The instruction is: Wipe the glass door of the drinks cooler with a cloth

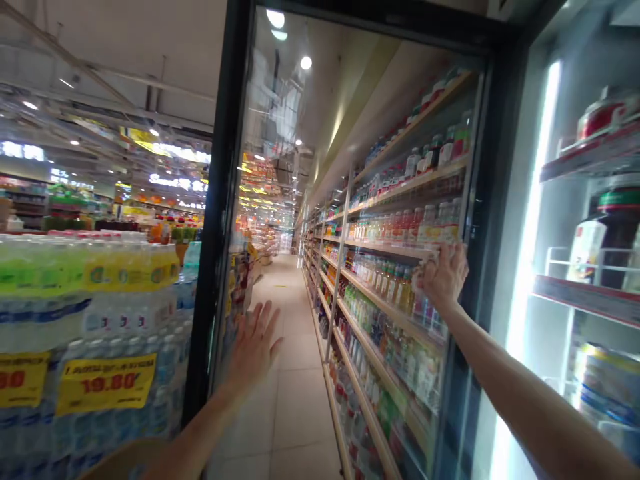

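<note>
A glass fridge door [300, 167] in a black frame [220, 220] stands swung open in front of me. My left hand [254, 343] is open, fingers stretched and spread, flat against or just off the glass low on the left. My right hand [445, 275] is raised higher, its fingers spread on the glass close to the door's right frame. Neither hand holds anything I can make out. Through the glass I see an aisle with long shelves of drink bottles [395, 287].
On the right is the lit fridge interior with shelves [585, 297] of bottles and cans. Stacked packs of water bottles [90, 300] with yellow price tags [105, 381] stand on the left. A tiled aisle floor [295, 400] runs ahead.
</note>
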Demonstrator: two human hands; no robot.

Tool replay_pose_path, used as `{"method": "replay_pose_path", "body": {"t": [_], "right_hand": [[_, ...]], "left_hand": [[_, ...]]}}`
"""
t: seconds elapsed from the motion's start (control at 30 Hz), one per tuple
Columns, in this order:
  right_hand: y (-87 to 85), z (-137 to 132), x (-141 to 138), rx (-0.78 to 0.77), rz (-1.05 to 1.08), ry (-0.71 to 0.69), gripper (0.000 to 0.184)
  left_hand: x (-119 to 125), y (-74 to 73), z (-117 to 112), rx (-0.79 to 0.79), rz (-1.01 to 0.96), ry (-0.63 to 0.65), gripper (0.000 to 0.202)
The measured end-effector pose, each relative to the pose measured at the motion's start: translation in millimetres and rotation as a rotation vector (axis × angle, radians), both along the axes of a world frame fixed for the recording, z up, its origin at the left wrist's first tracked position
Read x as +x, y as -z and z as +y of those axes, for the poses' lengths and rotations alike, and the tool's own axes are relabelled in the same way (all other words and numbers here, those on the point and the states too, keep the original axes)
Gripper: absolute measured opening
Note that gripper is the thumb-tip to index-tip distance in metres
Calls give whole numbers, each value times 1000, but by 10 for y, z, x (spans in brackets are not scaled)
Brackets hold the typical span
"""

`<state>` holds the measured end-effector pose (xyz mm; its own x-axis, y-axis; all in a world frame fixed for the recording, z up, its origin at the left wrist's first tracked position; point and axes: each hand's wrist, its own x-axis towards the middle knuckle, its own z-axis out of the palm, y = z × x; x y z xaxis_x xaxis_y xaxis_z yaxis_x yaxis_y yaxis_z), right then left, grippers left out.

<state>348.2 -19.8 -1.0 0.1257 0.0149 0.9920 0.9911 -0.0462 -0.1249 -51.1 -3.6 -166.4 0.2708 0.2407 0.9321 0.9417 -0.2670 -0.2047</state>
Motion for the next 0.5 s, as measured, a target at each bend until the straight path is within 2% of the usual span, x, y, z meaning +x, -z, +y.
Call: {"method": "replay_pose_path", "body": {"t": [0.07, 0.13, 0.2, 0.27, 0.33, 0.4, 0.47, 0.5], "right_hand": [[101, 4, -219, -22, -73, -11, 56], [327, -9, -430, -100, -276, -48, 54], [497, -34, -524, -190, -514, -84, 49], [480, -74, -444, -213, -537, -80, 46], [253, -115, -250, -144, -293, -43, 45], [-99, -123, -93, -34, -15, -14, 50], [-435, -84, -131, 13, 70, -21, 54], [-553, -52, -245, 11, 46, -36, 54]], "left_hand": [[13, -180, -15, 22, -32, 16, 49], [52, -409, -12, 40, -97, 12, 51], [104, -612, 4, 47, -141, -1, 55], [145, -728, 21, 58, -138, -10, 58], [166, -750, 24, 69, -130, -28, 59], [170, -719, 10, 65, -123, -51, 58], [168, -685, -10, 52, -119, -73, 58], [167, -676, -19, 45, -116, -80, 58]]}}
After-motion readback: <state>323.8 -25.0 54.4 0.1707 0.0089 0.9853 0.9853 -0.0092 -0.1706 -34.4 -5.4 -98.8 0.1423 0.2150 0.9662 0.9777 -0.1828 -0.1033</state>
